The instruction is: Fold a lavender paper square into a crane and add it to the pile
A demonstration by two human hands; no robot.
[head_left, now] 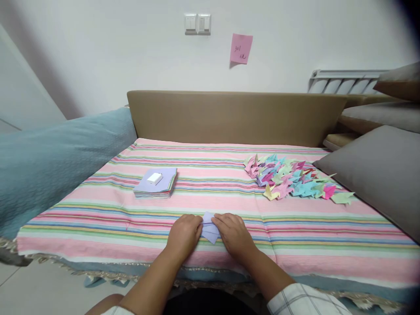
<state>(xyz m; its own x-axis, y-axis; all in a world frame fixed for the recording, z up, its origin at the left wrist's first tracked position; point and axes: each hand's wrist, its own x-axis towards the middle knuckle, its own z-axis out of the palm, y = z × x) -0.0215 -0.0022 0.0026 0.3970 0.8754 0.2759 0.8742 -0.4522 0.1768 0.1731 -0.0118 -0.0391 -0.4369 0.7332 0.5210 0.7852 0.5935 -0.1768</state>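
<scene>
Between my two hands, close to the front edge of the seat, lies a small folded sheet of lavender origami paper (210, 228) with crease lines across it. My left hand (185, 232) grips its left side, fingers curled and partly hidden. On the other side, my right hand (233, 232) presses the right edge with its fingers together. Farther back on the left sits a stack of coloured paper (167, 179) with a lavender sheet on top. Folded paper cranes (288, 179) in several colours lie in a group at the back right.
A small white box (155, 178) rests on the paper stack. Striped cloth (114, 218) covers the seat. A blue-covered armrest (65, 153) bounds the left, a brown backrest (229, 117) the rear. Grey cushions (377, 170) are at right. A pink note (241, 49) hangs on the wall.
</scene>
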